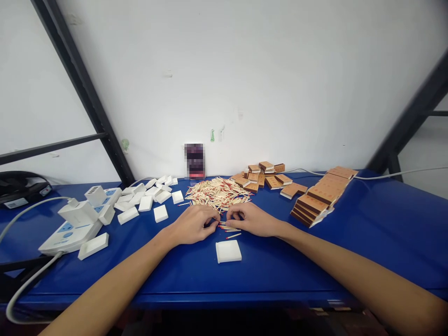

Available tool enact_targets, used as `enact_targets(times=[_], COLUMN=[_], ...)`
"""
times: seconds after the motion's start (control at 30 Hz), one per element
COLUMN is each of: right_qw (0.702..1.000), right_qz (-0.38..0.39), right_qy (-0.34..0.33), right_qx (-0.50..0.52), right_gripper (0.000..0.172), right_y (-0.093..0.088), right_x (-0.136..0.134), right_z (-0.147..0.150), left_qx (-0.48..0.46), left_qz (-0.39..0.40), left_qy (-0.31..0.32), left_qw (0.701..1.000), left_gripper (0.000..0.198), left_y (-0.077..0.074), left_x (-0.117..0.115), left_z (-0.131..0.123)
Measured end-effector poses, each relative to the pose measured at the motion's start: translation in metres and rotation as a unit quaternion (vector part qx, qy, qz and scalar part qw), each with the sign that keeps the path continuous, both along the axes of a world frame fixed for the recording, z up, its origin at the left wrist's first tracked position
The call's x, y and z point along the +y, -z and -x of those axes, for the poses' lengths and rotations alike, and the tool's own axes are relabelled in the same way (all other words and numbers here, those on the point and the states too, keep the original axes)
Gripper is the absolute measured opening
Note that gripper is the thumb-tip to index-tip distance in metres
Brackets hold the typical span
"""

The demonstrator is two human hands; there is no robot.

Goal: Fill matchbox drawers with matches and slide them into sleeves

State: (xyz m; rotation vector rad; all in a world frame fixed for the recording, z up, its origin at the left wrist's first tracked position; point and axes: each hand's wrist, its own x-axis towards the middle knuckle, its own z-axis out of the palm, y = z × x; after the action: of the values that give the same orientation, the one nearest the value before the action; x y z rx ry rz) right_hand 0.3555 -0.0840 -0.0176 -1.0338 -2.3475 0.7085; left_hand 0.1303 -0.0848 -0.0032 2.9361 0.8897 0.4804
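A large heap of red-tipped matches [220, 192] lies in front of my hands. Between my fingertips is a small group of matches [229, 227], with one loose match [234, 236] just nearer to me. My left hand [196, 225] is closed, thumb and fingers pinched at the left end of that group. From the other side, my right hand [255, 219] is curled, its thumb and forefinger closed at the matches' right end; the exact contact is partly hidden. Closer to me lies a white matchbox tray [228, 251], apart from both hands.
Several white matchbox trays [146, 203] lie scattered on the left beside a power strip [72, 233] with plugs and cables. Brown matchbox sleeves [257, 177] are piled behind right, with stacked sleeves [320, 191] farther right. A dark, blurred box [195, 161] leans against the wall.
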Motion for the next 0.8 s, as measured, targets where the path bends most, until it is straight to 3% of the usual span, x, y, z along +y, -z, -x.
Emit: enact_targets(times=[0.4,0.63,0.8], right_qw=[0.999,0.989,0.982], right_qz=[0.026,-0.125,-0.143], right_qy=[-0.009,0.08,0.1], right_qx=[0.028,-0.027,-0.073], right_gripper=[0.02,0.014,0.013], right_y=[-0.0001,0.0033,0.0075], right_x=[0.001,0.007,0.01], right_z=[-0.0025,-0.007,-0.0075], left_qx=[-0.001,-0.032,-0.021], left_qz=[-0.001,-0.026,-0.029], left_qy=[-0.013,-0.07,-0.077], left_qw=[1.0,0.997,0.996], left_gripper=[0.019,0.022,0.019], left_y=[-0.0011,0.0014,0.0023], left_x=[-0.0001,0.0053,0.0064], left_z=[0.001,0.0055,0.0062])
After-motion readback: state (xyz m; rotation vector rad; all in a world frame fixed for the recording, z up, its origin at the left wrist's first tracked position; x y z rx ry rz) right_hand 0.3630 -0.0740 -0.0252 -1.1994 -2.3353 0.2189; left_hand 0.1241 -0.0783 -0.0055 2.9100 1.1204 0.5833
